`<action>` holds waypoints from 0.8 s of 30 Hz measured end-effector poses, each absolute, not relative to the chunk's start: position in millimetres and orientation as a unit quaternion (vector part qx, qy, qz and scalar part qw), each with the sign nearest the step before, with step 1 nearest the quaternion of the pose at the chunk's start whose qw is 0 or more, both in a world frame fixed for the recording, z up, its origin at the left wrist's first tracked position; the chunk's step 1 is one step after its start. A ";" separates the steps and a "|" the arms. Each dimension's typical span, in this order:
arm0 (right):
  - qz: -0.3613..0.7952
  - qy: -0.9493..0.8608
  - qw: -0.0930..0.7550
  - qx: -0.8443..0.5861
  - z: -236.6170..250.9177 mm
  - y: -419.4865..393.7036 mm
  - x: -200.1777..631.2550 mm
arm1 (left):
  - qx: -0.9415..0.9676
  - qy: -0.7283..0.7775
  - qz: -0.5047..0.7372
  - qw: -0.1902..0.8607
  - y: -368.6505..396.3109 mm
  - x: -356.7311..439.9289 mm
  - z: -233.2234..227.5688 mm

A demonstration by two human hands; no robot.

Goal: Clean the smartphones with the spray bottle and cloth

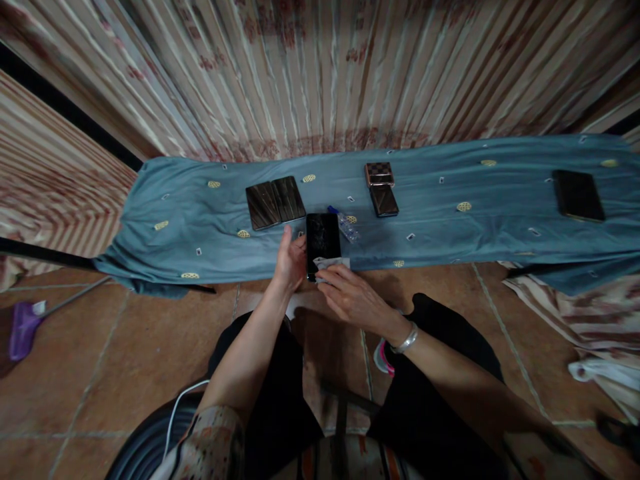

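Left hand: left hand (290, 261) grips the left edge of a black smartphone (323, 241), thumb up along the side, steadying it at the near edge of the table.
Right hand: right hand (353, 297) is closed on a small white cloth (330, 264), pressing it against the lower end of the phone's dark screen; a silver bracelet (406, 340) sits at that wrist.
Phone position: lying flat on the blue-grey tablecloth (200, 220), its bottom end at or just over the table's front edge, glass face up.
Risk of slipping: the phone sits so close to the edge that a firm wipe toward the body could, I judge, push it off onto the tiled floor (125, 353); only the left hand's side grip checks that.
Risk to the bottle: a small clear bottle with a blue cap (346, 225) lies just beside the phone's upper right corner; a sweep of the cloth could roll it or knock it away.
Nearby items: two dark glossy panels (275, 202) lie side by side just beyond the left hand; a chequered case and a dark one (381, 189) lie farther right; another dark device (577, 195) rests well apart at the far right.
Hard to make out: whether the screen is cracked or only reflecting; what the panels are; the bottle's contents.
Hidden: right fingertips under the cloth; the table's legs and frame beneath the drape.
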State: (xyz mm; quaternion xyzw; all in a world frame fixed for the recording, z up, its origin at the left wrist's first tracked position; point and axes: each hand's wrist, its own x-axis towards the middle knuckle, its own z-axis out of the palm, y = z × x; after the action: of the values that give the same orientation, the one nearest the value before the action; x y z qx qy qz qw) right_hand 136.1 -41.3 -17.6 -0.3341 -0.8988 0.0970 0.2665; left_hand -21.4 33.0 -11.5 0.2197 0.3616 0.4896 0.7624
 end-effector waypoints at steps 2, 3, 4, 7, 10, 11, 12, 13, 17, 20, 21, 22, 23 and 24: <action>0.104 -0.897 0.268 -0.335 -18.8 -41.3 138.6 | 0.217 0.367 0.488 0.761 33.3 -22.4 -10.9; 0.108 -0.896 0.270 -0.335 -19.7 -41.3 139.9 | 0.216 0.369 0.488 0.761 33.4 -22.9 -10.7; 0.111 -0.894 0.273 -0.337 -20.8 -41.2 141.2 | 0.216 0.370 0.488 0.760 33.6 -23.5 -10.6; 0.116 -0.888 0.286 -0.341 -23.6 -40.9 144.7 | 0.219 0.370 0.490 0.758 34.0 -25.4 -10.8; 0.108 -0.883 0.299 -0.346 -24.6 -40.9 147.4 | 0.220 0.367 0.493 0.758 34.2 -26.9 -10.0; 0.104 -0.881 0.303 -0.348 -24.4 -40.9 148.2 | 0.218 0.367 0.494 0.757 34.2 -27.2 -9.3; 0.099 -0.880 0.307 -0.349 -24.2 -40.9 149.0 | 0.213 0.369 0.495 0.757 34.1 -27.3 -8.5; 0.094 -0.879 0.310 -0.350 -24.0 -40.8 149.8 | 0.209 0.370 0.496 0.757 34.0 -27.4 -7.5; 0.094 -0.871 0.324 -0.357 -23.9 -39.8 153.3 | 0.193 0.373 0.496 0.760 33.4 -27.5 -4.2; 0.096 -0.861 0.341 -0.365 -24.6 -39.0 155.2 | 0.187 0.378 0.499 0.757 33.2 -27.9 -3.1; 0.097 -0.857 0.348 -0.367 -24.8 -38.7 155.6 | 0.183 0.380 0.500 0.756 33.2 -27.9 -2.8; 0.097 -0.854 0.355 -0.368 -24.9 -38.4 155.7 | 0.179 0.381 0.502 0.755 33.3 -27.9 -2.5; 0.099 -0.850 0.363 -0.370 -24.8 -38.1 155.6 | 0.173 0.382 0.504 0.755 33.3 -27.7 -2.1; 0.102 -0.845 0.371 -0.371 -24.6 -37.7 155.4 | 0.167 0.383 0.506 0.755 33.4 -27.4 -1.5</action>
State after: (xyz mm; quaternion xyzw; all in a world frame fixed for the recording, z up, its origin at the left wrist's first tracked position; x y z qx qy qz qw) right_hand 155.4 -37.7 -24.6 -0.3712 -0.8452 0.1019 0.3707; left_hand -27.4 33.4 -1.5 0.1672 0.3827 0.5060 0.7547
